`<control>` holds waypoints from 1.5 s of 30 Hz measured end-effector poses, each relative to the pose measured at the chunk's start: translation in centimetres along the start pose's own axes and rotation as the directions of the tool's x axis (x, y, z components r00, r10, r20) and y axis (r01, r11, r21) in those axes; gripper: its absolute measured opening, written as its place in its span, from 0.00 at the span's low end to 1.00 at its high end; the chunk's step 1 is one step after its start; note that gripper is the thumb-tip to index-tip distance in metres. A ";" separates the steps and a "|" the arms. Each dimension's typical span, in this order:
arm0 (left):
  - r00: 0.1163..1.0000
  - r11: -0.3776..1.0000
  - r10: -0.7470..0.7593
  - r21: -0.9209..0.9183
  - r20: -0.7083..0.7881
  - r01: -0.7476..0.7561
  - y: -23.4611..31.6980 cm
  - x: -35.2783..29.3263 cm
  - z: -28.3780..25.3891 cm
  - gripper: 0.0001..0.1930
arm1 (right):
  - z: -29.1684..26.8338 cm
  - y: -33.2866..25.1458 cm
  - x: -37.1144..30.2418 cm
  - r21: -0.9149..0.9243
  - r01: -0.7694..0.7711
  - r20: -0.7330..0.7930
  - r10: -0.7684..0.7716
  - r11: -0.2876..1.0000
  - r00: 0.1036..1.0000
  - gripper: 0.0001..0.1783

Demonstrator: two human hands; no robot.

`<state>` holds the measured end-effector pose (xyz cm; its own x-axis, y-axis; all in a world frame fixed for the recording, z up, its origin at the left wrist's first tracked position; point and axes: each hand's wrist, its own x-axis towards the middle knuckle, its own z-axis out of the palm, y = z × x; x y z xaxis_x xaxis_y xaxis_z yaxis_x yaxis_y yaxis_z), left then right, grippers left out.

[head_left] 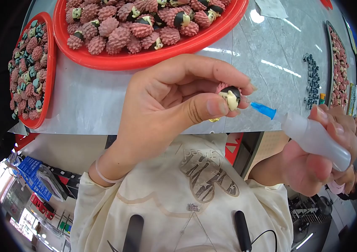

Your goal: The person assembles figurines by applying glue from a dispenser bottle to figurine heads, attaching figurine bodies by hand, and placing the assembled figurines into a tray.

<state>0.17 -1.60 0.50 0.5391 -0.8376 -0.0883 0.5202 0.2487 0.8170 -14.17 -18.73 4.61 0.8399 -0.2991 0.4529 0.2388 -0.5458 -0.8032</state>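
Between the thumb and fingers of my left hand (157, 101) is a small figurine (230, 97) with a cream face, black hair and a bumpy pink body, mostly hidden by the fingers. My right hand (317, 155) grips a translucent white squeeze bottle (315, 140) with a blue needle tip (263, 110). The thin needle points left at the figurine's dark part, at or very close to it; whether it touches I cannot tell. Just beyond my left hand stands a large red tray (145, 63) filled with similar pink figurines (119, 37).
At the left, another red tray (49, 84) holds pink and teal pieces. Rows of small dark pieces (312, 80) lie on the grey table (266, 54) at the right, near a dark-rimmed tray (329, 50) of pink pieces. A white sheet (271, 7) lies at the back. Another person (354, 185) is at the far right.
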 end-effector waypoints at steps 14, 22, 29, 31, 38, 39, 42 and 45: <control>1.000 1.000 0.003 0.017 -0.006 -0.003 0.1 -0.1 0.2 0.19 | -0.4 0.3 -0.6 0.196 -0.068 -0.111 0.091 0.978 0.990 0.23; 1.000 0.999 -0.001 0.032 -0.013 0.001 0.1 -0.1 0.6 0.19 | 1.4 1.4 -0.1 0.128 -0.103 -0.335 0.141 0.986 0.932 0.17; 0.999 0.997 -0.025 0.068 -0.026 0.026 0.1 -0.1 0.6 0.18 | 4.1 3.8 0.9 -0.210 -0.185 -0.282 0.122 0.960 0.952 0.20; 0.999 0.997 -0.027 0.076 -0.028 0.029 0.2 -0.2 0.7 0.18 | 4.0 3.8 0.9 -0.234 -0.242 -0.196 0.198 0.942 0.960 0.20; 0.999 0.997 -0.025 0.069 -0.026 0.027 0.2 -0.2 1.0 0.17 | -0.9 5.0 1.1 -0.433 -0.250 -0.362 0.087 0.866 0.928 0.10; 0.999 0.997 -0.023 0.069 -0.029 0.025 0.2 -0.2 0.9 0.17 | -1.5 5.2 1.3 -0.499 -0.339 -0.416 0.123 0.798 0.901 0.09; 1.000 0.998 -0.025 0.053 -0.017 0.026 0.2 -0.1 0.8 0.17 | -1.6 5.6 1.8 -0.637 -0.427 -0.446 0.144 0.641 0.883 0.08; 0.999 0.998 -0.033 0.058 -0.031 0.035 0.2 -0.2 0.9 0.17 | -1.2 6.1 2.1 -0.719 -0.406 -0.407 0.133 0.564 0.904 0.08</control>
<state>-0.38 -1.81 1.19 0.5421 -0.8297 -0.1331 0.4994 0.1907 0.8451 -11.53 -23.59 1.14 0.5928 -0.6612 0.4598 -0.5573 -0.7489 -0.3585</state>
